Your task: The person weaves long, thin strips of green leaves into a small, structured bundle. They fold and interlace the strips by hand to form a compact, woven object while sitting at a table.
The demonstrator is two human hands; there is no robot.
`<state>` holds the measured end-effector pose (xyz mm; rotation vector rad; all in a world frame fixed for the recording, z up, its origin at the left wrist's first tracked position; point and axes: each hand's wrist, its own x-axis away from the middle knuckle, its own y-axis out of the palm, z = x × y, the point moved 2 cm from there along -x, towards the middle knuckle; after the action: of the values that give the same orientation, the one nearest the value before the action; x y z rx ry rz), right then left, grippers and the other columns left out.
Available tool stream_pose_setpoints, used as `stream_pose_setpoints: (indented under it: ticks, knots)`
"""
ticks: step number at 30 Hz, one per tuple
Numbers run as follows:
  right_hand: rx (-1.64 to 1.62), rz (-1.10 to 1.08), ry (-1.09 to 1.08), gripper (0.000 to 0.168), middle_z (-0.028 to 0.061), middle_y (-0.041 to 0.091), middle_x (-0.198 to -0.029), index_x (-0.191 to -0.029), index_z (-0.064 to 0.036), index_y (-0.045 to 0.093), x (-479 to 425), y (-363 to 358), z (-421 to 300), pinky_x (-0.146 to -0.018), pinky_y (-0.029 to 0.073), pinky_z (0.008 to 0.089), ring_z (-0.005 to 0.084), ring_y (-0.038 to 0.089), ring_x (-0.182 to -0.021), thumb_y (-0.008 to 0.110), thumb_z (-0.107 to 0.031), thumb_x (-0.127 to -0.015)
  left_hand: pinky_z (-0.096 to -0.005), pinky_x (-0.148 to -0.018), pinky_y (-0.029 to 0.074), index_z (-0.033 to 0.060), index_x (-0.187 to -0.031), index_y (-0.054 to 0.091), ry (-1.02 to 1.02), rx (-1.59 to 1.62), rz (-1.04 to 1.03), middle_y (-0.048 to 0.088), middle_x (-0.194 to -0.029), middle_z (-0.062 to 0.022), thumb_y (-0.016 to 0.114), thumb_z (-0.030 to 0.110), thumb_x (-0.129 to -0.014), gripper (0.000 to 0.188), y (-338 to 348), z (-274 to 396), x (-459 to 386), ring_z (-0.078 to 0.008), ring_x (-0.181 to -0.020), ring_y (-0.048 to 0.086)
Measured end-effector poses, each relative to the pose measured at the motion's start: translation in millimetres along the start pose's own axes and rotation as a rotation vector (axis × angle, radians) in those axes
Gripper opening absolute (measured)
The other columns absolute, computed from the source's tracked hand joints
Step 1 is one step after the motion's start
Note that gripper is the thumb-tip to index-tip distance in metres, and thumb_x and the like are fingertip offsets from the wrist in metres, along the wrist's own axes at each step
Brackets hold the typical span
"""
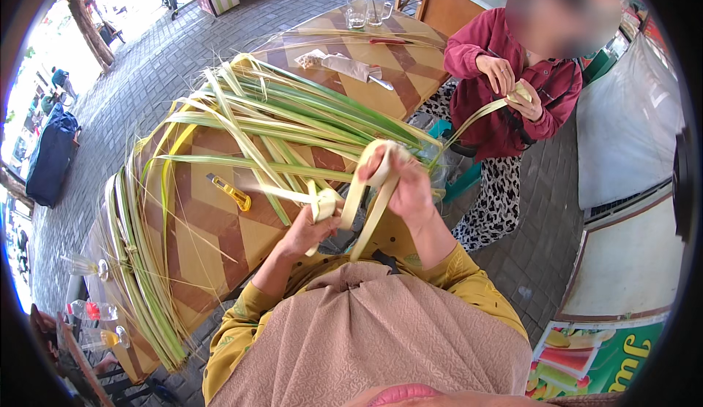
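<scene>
My left hand [313, 228] grips a partly woven piece of pale palm leaf [324, 205], with strip ends sticking out to the left and below. To its right and higher, my right hand [407, 187] holds a looped pale leaf strip [360, 192] that bends over near the fingertips and hangs down in two lengths; the fingers are blurred. Beyond my hands, a large pile of long green and yellow palm leaves [285, 105] lies across the wooden table [208, 242]. A yellow box cutter [229, 191] rests on the table left of my left hand.
A person in a red jacket [472, 50] sits at the right, holding a woven leaf piece [519, 95]. Another leaf bundle [137, 275] lies along the left table edge, near a plastic bottle [93, 310]. Glass mugs [375, 12] and a paper-wrapped packet [346, 65] stand farther back.
</scene>
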<state>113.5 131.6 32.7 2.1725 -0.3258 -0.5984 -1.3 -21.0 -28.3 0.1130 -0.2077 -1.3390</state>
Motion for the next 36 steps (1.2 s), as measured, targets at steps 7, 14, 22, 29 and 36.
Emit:
stream_pose_setpoints:
  ticks: [7,14,22,29,36]
  knots:
    - [0.832,0.146,-0.260,0.025,0.0109,0.058,-0.105,-0.109,0.000,0.053,2,-5,-21,-0.094,0.039,0.0415,0.0292,0.052,-0.107,0.045,-0.018,-0.092,-0.0220,-0.048,0.040,0.0001,-0.100,0.053,-0.063,0.263,-0.009,0.055,-0.070,-0.0042,0.054,0.007,-0.087,0.015,1,-8,16,-0.0094,-0.054,0.049]
    - [1.326,-0.297,-0.045,0.012,0.0178,0.057,-0.093,-0.093,-0.002,0.057,20,-29,17,-0.080,0.045,0.0400,0.0293,0.057,-0.091,0.051,-0.008,-0.084,-0.0327,-0.056,0.042,-0.0002,-0.103,0.049,0.242,0.580,-0.041,0.044,-0.062,-0.0007,0.045,0.010,-0.091,0.016,-14,35,22,-0.0108,-0.051,0.040]
    - [2.520,0.222,0.422,0.007,0.0077,0.060,-0.068,-0.083,-0.004,0.058,27,-96,-18,-0.059,0.050,0.0349,0.0246,0.060,-0.058,0.054,-0.009,-0.080,-0.0260,-0.060,0.043,-0.0003,-0.103,0.053,0.325,0.426,0.262,0.053,-0.076,-0.0062,0.049,0.020,-0.088,0.026,-39,34,20,-0.0114,-0.057,0.046]
    - [0.625,0.206,0.438,0.017,0.0120,0.064,-0.076,-0.088,0.001,0.059,50,-78,-6,-0.066,0.052,0.0345,0.0187,0.064,-0.069,0.049,-0.013,-0.089,-0.0386,-0.087,0.046,0.0001,-0.128,0.038,0.441,0.461,0.316,0.056,-0.111,-0.0209,0.052,0.010,-0.084,0.047,-54,46,22,-0.0301,-0.098,0.058]
    - [0.771,0.070,0.261,0.015,0.0013,0.062,-0.084,-0.098,-0.002,0.059,25,-16,59,-0.074,0.045,0.0242,0.0082,0.056,-0.078,0.057,-0.010,-0.087,-0.0376,-0.086,0.048,0.0070,-0.140,0.019,0.456,0.534,0.202,0.054,-0.115,-0.0227,0.053,0.006,-0.087,0.063,6,33,-7,-0.0310,-0.102,0.057]
